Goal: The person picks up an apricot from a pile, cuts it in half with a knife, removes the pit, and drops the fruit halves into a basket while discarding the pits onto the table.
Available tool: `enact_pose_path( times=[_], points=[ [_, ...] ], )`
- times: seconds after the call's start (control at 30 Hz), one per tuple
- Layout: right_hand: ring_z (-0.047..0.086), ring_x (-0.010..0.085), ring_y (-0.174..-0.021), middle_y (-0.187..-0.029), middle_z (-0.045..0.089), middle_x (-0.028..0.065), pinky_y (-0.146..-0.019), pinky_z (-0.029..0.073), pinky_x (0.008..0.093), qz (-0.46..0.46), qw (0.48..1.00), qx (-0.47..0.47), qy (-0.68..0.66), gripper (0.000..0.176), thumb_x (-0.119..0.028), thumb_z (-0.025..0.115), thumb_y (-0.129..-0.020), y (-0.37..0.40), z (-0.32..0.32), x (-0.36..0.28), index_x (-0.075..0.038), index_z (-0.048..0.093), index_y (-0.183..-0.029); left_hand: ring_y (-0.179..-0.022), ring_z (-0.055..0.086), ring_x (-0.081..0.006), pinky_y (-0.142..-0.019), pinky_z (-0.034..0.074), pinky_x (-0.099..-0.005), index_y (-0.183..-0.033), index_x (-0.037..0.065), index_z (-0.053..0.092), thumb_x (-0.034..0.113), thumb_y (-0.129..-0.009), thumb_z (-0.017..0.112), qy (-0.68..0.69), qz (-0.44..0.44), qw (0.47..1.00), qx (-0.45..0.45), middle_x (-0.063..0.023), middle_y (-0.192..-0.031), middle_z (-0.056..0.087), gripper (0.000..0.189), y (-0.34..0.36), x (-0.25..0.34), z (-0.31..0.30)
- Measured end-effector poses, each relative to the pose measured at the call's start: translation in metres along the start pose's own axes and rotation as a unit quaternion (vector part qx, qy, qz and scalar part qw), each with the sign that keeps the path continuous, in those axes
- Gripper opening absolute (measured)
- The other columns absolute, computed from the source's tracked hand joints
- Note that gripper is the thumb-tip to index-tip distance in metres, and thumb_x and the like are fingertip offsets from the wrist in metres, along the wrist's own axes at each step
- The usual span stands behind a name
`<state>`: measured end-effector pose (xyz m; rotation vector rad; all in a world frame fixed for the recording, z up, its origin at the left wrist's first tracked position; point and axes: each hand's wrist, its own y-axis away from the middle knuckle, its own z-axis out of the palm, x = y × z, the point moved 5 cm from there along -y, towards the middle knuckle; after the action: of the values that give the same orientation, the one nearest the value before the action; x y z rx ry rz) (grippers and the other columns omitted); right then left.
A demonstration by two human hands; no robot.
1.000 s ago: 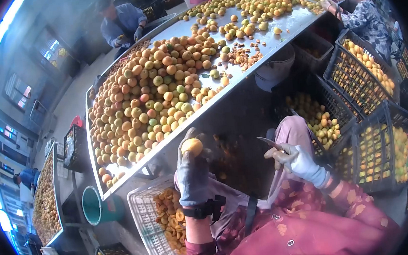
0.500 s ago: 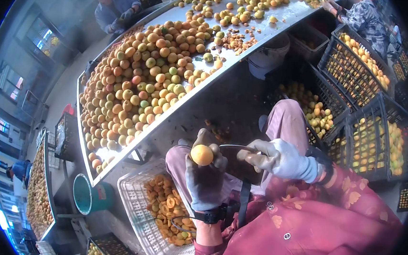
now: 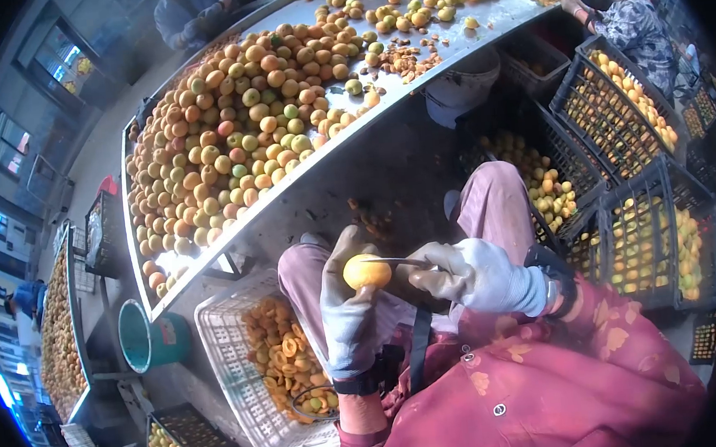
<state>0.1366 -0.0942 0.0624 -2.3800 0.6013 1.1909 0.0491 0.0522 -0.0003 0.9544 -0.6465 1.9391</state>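
A yellow-orange apricot point(image 3: 365, 272) sits in my left hand point(image 3: 345, 313), whose gloved fingers and thumb are closed around it. From the right comes a thin knife point(image 3: 401, 260), its blade lying against the upper side of the apricot. The handle is mostly hidden inside my right hand point(image 3: 484, 281), which is gloved and wrapped around it. Both gloves are stained dark at the fingers. Below and left of my left hand stands a white plastic basket point(image 3: 231, 401) of halved apricots point(image 3: 288, 355).
A metal table point(image 3: 235, 261) piled with whole apricots spans the space ahead. Black crates point(image 3: 628, 240) of fruit stand at my right. A teal bucket point(image 3: 152, 336) is on the left. Two people point(image 3: 633, 29) point(image 3: 190, 14) are beside the table.
The knife blade has come from beside the apricot onto its upper side. My right hand has moved slightly left, and the whole view has shifted a little.
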Motion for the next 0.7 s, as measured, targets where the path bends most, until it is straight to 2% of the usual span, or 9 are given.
enact_pose_path(
  times=[0.07, 0.13, 0.17, 0.23, 0.27, 0.33, 0.43, 0.63, 0.7],
  points=[
    [0.065, 0.0362, -0.066, -0.073, 0.065, 0.0184, -0.056, 0.051, 0.0415, -0.004, 1.0, -0.002, -0.008, 0.022, -0.026, 0.062, -0.092, 0.002, -0.001, 0.002, -0.007, 0.061, -0.102, -0.116, 0.056, -0.0199, -0.101, 0.045, -0.0313, -0.139, -0.004, 0.038, 0.009, -0.079, 0.076, -0.003, -0.016, 1.0, 0.002, -0.0129, -0.137, 0.05, 0.072, 0.003, -0.003, -0.006],
    [0.068, 0.0254, -0.069, -0.074, 0.066, 0.0124, -0.06, 0.05, 0.0339, 0.019, 0.999, -0.029, 0.033, 0.026, -0.032, 0.059, -0.094, 0.003, 0.0, 0.007, -0.009, 0.065, -0.105, -0.118, 0.055, -0.0203, -0.101, 0.045, -0.0326, -0.138, -0.004, 0.04, 0.008, -0.08, 0.075, 0.016, -0.028, 0.999, -0.03, -0.0133, -0.139, 0.049, 0.068, 0.006, -0.003, -0.003],
    [0.068, 0.0254, -0.069, -0.074, 0.066, 0.0124, -0.06, 0.05, 0.0339, 0.02, 0.999, -0.03, 0.033, 0.026, -0.032, 0.059, -0.094, 0.003, 0.0, 0.008, -0.009, 0.065, -0.105, -0.118, 0.055, -0.0203, -0.101, 0.045, -0.0326, -0.138, -0.004, 0.04, 0.008, -0.08, 0.075, 0.017, -0.029, 0.999, -0.028, -0.0133, -0.139, 0.049, 0.068, 0.007, -0.001, 0.0],
    [0.063, 0.0362, -0.06, -0.064, 0.062, 0.0161, -0.049, 0.048, 0.0423, -0.027, 0.998, -0.013, 0.062, 0.02, -0.029, 0.06, -0.092, 0.002, -0.003, 0.003, -0.01, 0.06, -0.097, -0.12, 0.054, -0.0207, -0.101, 0.045, -0.0329, -0.137, -0.004, 0.041, 0.0, -0.082, 0.07, 0.005, -0.02, 0.999, -0.024, -0.0133, -0.137, 0.05, 0.063, 0.009, 0.006, 0.007],
    [0.063, 0.0362, -0.06, -0.064, 0.062, 0.0161, -0.049, 0.048, 0.0423, -0.025, 0.998, -0.014, 0.062, 0.02, -0.029, 0.06, -0.092, 0.002, -0.003, 0.004, -0.01, 0.06, -0.097, -0.12, 0.054, -0.0207, -0.101, 0.045, -0.0329, -0.137, -0.004, 0.041, 0.0, -0.082, 0.07, 0.006, -0.021, 0.999, -0.024, -0.0133, -0.137, 0.05, 0.063, 0.009, 0.006, 0.007],
    [0.063, 0.0356, -0.058, -0.066, 0.062, 0.0143, -0.048, 0.048, 0.0422, -0.032, 0.997, -0.016, 0.07, 0.02, -0.03, 0.061, -0.092, 0.003, -0.004, 0.004, -0.01, 0.06, -0.095, -0.121, 0.053, -0.0205, -0.101, 0.044, -0.032, -0.137, -0.003, 0.043, -0.007, -0.082, 0.065, -0.116, -0.011, 0.993, -0.019, -0.0126, -0.136, 0.051, 0.06, 0.009, 0.008, 0.005],
    [0.064, 0.0344, -0.06, -0.071, 0.064, 0.0138, -0.049, 0.049, 0.042, -0.066, 0.992, -0.013, 0.11, 0.021, -0.03, 0.061, -0.092, 0.003, -0.004, 0.004, -0.01, 0.061, -0.096, -0.119, 0.054, -0.0191, -0.1, 0.044, -0.0305, -0.139, -0.003, 0.042, -0.011, -0.082, 0.063, -0.152, -0.013, 0.988, -0.013, -0.0119, -0.135, 0.051, 0.061, 0.009, 0.012, 0.006],
    [0.066, 0.0301, -0.066, -0.079, 0.065, 0.0121, -0.051, 0.051, 0.0396, -0.081, 0.99, -0.028, 0.114, 0.02, -0.028, 0.061, -0.091, 0.001, -0.003, 0.0, -0.009, 0.063, -0.096, -0.112, 0.056, -0.0156, -0.095, 0.046, -0.0264, -0.14, -0.004, 0.042, -0.011, -0.082, 0.064, -0.234, -0.007, 0.972, 0.0, -0.0099, -0.134, 0.052, 0.062, 0.011, 0.017, 0.009],
    [0.067, 0.0289, -0.065, -0.078, 0.064, 0.011, -0.051, 0.052, 0.0387, -0.114, 0.982, -0.034, 0.143, 0.019, -0.027, 0.062, -0.09, -0.001, -0.004, -0.005, -0.009, 0.063, -0.095, -0.108, 0.057, -0.0152, -0.092, 0.047, -0.026, -0.136, -0.002, 0.048, -0.01, -0.081, 0.064, -0.279, 0.027, 0.96, 0.006, -0.0098, -0.128, 0.057, 0.058, 0.011, 0.016, 0.01]
  ],
)
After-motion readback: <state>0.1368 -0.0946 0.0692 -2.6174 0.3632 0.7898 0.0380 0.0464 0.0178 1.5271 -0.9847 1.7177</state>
